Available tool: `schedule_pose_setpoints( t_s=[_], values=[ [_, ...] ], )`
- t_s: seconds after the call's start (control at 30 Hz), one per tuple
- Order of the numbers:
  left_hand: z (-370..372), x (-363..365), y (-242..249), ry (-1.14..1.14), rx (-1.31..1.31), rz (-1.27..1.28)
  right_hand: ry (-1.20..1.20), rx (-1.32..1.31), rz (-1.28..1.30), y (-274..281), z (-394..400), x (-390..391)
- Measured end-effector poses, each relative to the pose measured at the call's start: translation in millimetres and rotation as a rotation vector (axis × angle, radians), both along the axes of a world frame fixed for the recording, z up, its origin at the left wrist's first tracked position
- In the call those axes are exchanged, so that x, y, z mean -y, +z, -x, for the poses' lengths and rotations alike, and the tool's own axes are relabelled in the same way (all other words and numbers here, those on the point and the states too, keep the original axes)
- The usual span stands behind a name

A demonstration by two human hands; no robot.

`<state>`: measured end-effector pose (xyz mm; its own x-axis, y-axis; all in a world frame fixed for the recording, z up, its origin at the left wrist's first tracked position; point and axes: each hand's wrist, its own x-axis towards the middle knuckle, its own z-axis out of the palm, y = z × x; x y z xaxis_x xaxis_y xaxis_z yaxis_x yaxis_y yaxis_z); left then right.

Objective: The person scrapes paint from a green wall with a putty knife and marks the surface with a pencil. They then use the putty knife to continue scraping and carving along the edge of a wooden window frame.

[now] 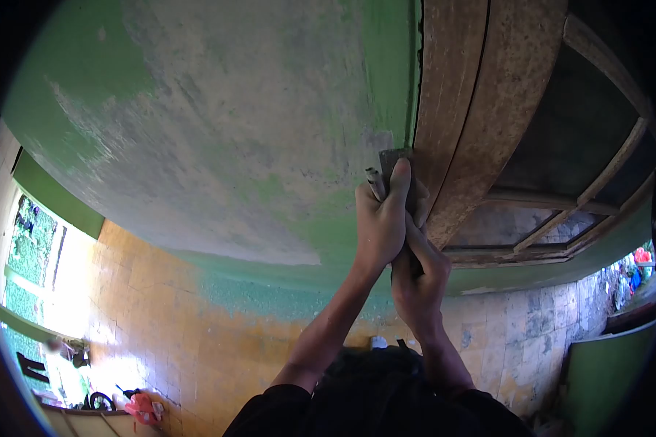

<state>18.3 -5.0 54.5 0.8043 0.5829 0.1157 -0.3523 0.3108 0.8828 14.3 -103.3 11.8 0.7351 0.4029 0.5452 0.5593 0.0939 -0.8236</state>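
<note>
A scraper (393, 155) with a flat, dark grey blade meets the wall (248, 102) close to the wooden door frame (455, 87). My left hand (381, 222) is closed around its upper part, the thumb laid along the blade. A short pale piece with a dark end (374, 183) sticks out beside that thumb; I cannot make out what it is. Lower down, my right hand (421, 280) is closed around the dark handle, its fingers partly hidden behind the left hand. Around the blade the wall shows grey-white bare patches between areas of green paint.
To the right, a wooden panel with dark panes (568, 138) adjoins the frame. Greenish dust (270, 295) lies along the wall's foot on the yellow tiled floor (219, 342). A red plastic bag (144, 409) sits at lower left, near a bright opening (65, 269). A green surface (608, 371) stands lower right.
</note>
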Motion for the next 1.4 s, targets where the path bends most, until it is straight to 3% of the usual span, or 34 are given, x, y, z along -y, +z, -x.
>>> schedule_pose_setpoints(
  t_s=[0.2,0.3,0.7,1.1,1.3,1.4],
  values=[
    [9,-8,-26,0.042,0.006,-0.036,0.043,0.118,-0.041,-22,7,1],
    [4,-8,-43,0.099,-0.012,-0.111,0.093,-0.061,-0.056,-35,13,4],
    [6,-9,-37,0.027,-0.042,-0.050,-0.015,0.128,0.030,-29,12,-5],
    [7,-9,-36,0.053,-0.074,-0.048,-0.024,0.128,-0.001,-28,12,-9],
    [3,-14,12,0.064,0.054,-0.125,0.046,0.121,-0.074,13,1,-15],
    [10,-7,-11,0.104,-0.061,-0.111,-0.043,0.194,-0.024,-15,9,-13]
  ],
)
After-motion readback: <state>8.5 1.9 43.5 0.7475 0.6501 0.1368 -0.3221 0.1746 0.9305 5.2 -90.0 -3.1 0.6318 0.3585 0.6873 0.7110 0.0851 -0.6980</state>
